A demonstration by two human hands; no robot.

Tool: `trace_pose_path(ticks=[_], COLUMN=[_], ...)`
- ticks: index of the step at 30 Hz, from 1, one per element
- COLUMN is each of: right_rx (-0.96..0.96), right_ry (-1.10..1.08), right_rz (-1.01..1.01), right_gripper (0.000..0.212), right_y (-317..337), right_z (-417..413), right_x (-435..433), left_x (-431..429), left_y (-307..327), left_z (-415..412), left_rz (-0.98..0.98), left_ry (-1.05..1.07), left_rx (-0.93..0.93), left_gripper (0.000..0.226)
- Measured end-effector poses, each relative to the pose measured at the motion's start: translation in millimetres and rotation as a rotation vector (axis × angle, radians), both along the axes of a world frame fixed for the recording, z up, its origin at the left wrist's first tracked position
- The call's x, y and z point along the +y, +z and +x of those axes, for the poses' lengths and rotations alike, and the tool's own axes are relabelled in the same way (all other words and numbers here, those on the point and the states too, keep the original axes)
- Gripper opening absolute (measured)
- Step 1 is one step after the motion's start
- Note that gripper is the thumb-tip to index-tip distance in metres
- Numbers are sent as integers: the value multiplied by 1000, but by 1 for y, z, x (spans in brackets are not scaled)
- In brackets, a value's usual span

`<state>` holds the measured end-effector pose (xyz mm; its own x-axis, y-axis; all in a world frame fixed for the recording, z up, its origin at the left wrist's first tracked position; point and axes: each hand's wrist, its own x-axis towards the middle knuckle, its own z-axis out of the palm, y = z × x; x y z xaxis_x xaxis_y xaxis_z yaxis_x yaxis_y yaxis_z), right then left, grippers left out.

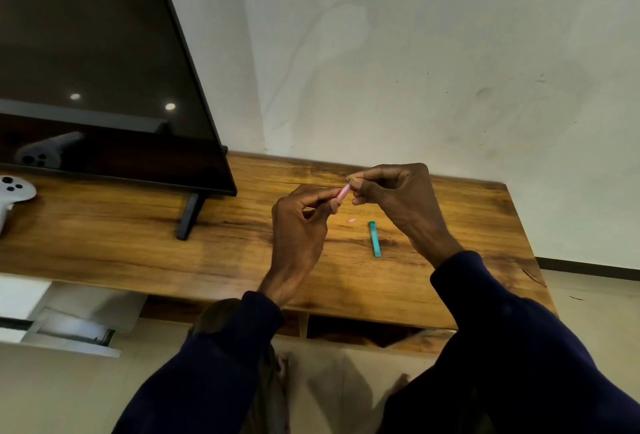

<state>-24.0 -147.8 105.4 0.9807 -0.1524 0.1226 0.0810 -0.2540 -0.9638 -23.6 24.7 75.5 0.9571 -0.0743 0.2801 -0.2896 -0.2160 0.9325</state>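
Pink stick [343, 192]: small, held above the table [138, 243], its ends pinched by the curled fingers of the left hand [301, 225] and the right hand [398, 194].
Pink scrap [351, 220]: on the wood just below, probably already broken or peeled off.
Teal stick [374, 239]: lying near it, untouched, seemingly left to do.
Fingertips hide the pink stick's ends, and its material is unclear.
Television [104, 70] and white controller [14, 191]: both cut off at the left.

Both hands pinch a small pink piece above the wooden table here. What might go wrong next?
1. The pink piece is pinched only by fingertips of the left hand and right hand, so it may slip and drop.
2. A tiny pink bit lies loose on the table below; a sleeve could sweep it off.
3. The teal stick beside it could likewise get knocked.
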Motion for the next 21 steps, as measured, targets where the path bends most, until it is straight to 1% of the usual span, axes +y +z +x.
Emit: trace_pose_path(ticks=[3,5,8,10,13,16,18,21], right_rx=[2,7,45,90,143,164,179,211], right_ry=[-16,-74,-138,-148,-124,-59,2,54], right_rz=[30,49,-5,-99,-313,-526,-666,-807], right_gripper=[20,19,13,9,14,14,14,16], right_y=[-5,-12,-28,-42,-63,-83,-95,-107], right_z=[3,6,13,20,30,36,40,43], right_x=[-1,-5,-12,-16,-22,-25,-23,-19], left_x=[-1,0,6,9,10,10,9,7], left_y=[-3,-7,-16,-24,-32,-40,-44,-49], left_z=[4,8,13,16,21,25,27,28], left_rz=[-69,-95,-86,-99,-110,-167,-181,-187], left_ry=[5,9,-4,-5,17,24,27,-3], left_rx=[133,221,313,370,466,530,565,598], left_gripper=[24,25,23,23,25,23,26,30])
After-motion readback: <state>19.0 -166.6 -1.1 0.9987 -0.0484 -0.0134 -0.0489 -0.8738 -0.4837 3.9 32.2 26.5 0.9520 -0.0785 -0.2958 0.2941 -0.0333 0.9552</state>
